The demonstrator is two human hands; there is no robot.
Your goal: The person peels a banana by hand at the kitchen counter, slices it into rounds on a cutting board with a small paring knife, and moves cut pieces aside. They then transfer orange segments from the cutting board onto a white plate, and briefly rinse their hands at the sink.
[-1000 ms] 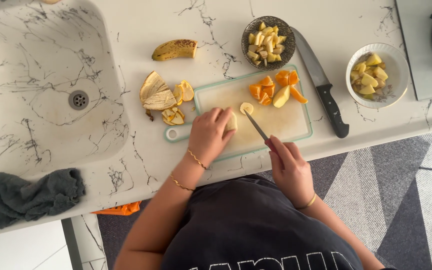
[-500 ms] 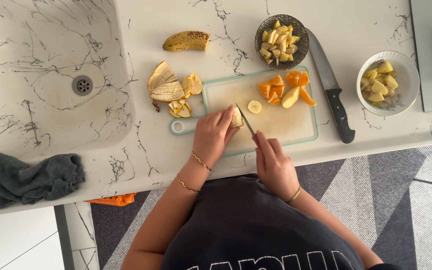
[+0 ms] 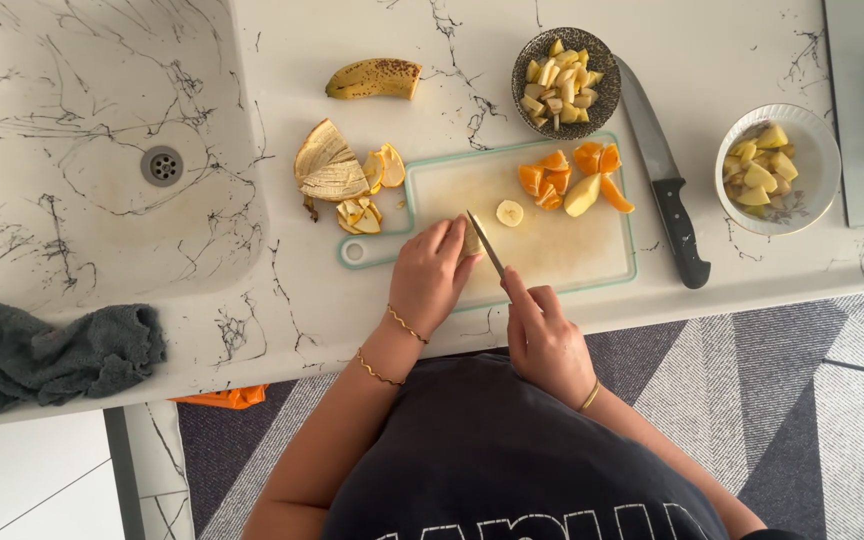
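Two grips closed: left hand point(image 3: 430, 275) pins banana piece point(image 3: 471, 243); right hand point(image 3: 542, 335) holds small knife point(image 3: 486, 245) beside it.

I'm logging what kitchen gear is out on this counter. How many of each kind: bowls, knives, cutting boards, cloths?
Bowls: 2, a dark bowl and a white bowl, both holding cut fruit
Knives: 2, a large knife lying on the counter and a small knife in the right hand
Cutting boards: 1, the cutting board
Cloths: 1, a grey cloth
Total: 6
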